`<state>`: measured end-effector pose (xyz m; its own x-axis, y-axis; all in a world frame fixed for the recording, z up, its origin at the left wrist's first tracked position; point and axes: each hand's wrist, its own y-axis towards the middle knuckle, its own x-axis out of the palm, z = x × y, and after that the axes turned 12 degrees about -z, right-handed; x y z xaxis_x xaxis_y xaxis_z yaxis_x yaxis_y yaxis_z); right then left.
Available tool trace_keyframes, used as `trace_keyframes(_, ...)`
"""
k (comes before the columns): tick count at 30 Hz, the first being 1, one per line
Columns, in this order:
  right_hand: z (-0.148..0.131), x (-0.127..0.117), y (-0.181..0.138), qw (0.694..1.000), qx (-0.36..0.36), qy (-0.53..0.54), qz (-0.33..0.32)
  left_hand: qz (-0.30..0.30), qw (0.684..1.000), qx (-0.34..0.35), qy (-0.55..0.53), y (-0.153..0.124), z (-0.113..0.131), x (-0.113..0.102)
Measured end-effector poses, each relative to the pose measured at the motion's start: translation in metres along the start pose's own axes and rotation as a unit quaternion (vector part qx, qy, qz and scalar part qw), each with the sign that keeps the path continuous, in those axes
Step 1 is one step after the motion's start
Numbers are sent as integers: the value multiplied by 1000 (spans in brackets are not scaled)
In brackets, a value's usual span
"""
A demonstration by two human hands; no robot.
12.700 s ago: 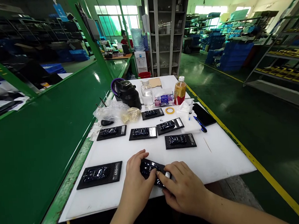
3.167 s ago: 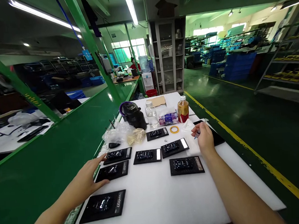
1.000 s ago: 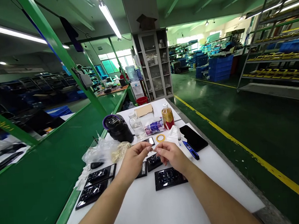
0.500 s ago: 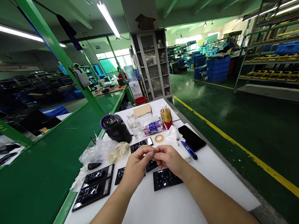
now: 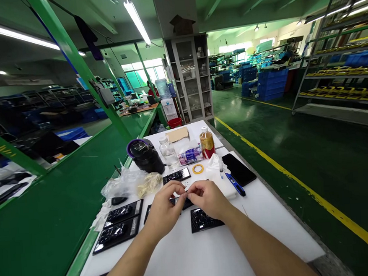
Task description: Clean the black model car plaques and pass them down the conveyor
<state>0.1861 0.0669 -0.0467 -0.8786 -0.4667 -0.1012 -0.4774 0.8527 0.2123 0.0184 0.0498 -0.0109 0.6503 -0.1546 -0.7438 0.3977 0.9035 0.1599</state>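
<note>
Close together over the middle of the table, my left hand and my right hand meet at the fingertips. Each is closed in a pinch; whatever lies between the fingers is too small to make out. Below and behind them are glossy black moulded panels: one panel is partly under my right hand, and another panel lies farther back. Two more, a panel and a panel, lie side by side on the left.
Around the white table stand a black jug, a clear bottle and a drink bottle. A tape roll, a blue utility knife, a black tablet and plastic bags lie there too.
My hands have drawn slightly apart, with the fingertips still near each other. The camera view has shifted a little, so the scene sits farther right.
</note>
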Motion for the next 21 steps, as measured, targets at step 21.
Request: trace_keyframes(21,7,43,-17,940,162,76,-289,12,963,-230,-140,-108,7,40)
